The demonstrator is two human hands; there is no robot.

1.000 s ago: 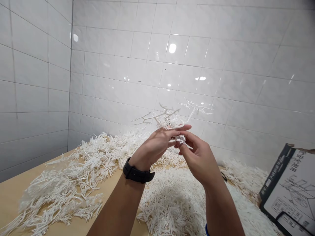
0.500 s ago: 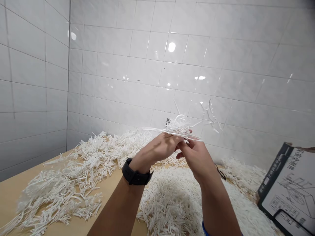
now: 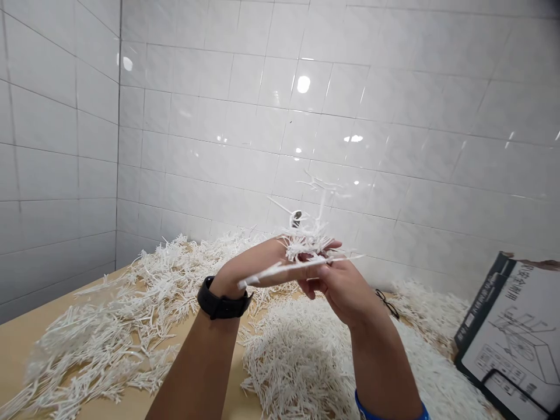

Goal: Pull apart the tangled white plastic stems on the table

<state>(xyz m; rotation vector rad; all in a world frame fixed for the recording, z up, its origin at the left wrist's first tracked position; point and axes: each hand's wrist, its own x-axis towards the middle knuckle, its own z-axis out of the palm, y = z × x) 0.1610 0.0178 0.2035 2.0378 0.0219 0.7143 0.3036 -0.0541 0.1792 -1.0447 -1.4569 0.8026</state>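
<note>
Both hands meet above the table around a bunch of thin white branched plastic strands (image 3: pixel 306 244). My left hand (image 3: pixel 273 259), with a black watch (image 3: pixel 223 300) on its wrist, is closed round the bunch, its fingers partly hidden. From the right, my right hand (image 3: pixel 347 289) is closed, its thumb pressing on the strands beside the left fingers. A longer white stem (image 3: pixel 275 272) slants across the left hand. One twig (image 3: pixel 322 189) stands up from the bunch, blurred at its tip. Below the hands lies a heap of short white pieces (image 3: pixel 301 356).
A pile of longer branched white strands (image 3: pixel 131 309) spreads over the left of the wooden table (image 3: pixel 26 332). More white pieces (image 3: pixel 431 309) lie at the back right. A printed cardboard box (image 3: pixel 516 332) stands at the right, and a black cord (image 3: pixel 387 302) lies behind my right arm. A tiled wall (image 3: pixel 245 128) closes off the back.
My left hand has turned and its wrist has shifted left. The strands have swung round: the twig that stuck out to the right now points up, and a stem crosses the left hand.
</note>
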